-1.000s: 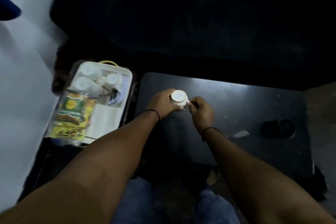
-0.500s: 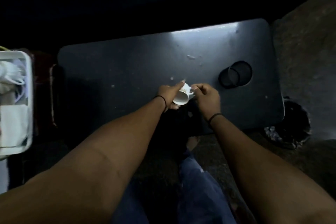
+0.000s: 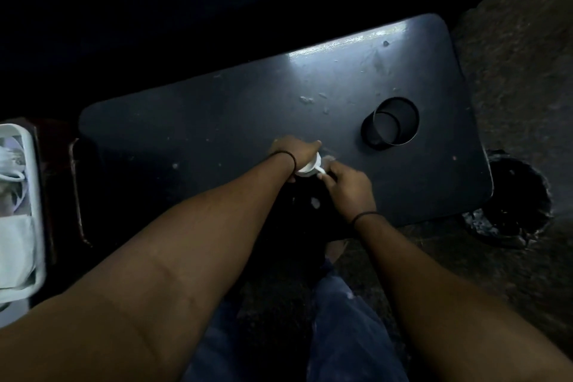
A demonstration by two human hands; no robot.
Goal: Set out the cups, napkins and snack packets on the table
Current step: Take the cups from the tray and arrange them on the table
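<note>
Under your left hand (image 3: pixel 294 150) and right hand (image 3: pixel 347 186), both pinching one white cup (image 3: pixel 308 166): placing step; next, set it upright on tabletop (image 3: pixel 217 121).

A dim room of a home, seemingly: a low dark rounded-corner tabletop (image 3: pixel 217 121) with a cup-holder hole (image 3: pixel 391 121) stands over rough dark flooring (image 3: pixel 521 77).

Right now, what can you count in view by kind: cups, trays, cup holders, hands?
White cups: 1, the cup held over the table by both hands, left hand and right hand
White trays: 1, the tray at the left edge; its contents are too blurred to count
Round cup holders: 1, the cup holder
Hands: 2
Total: 5
</note>
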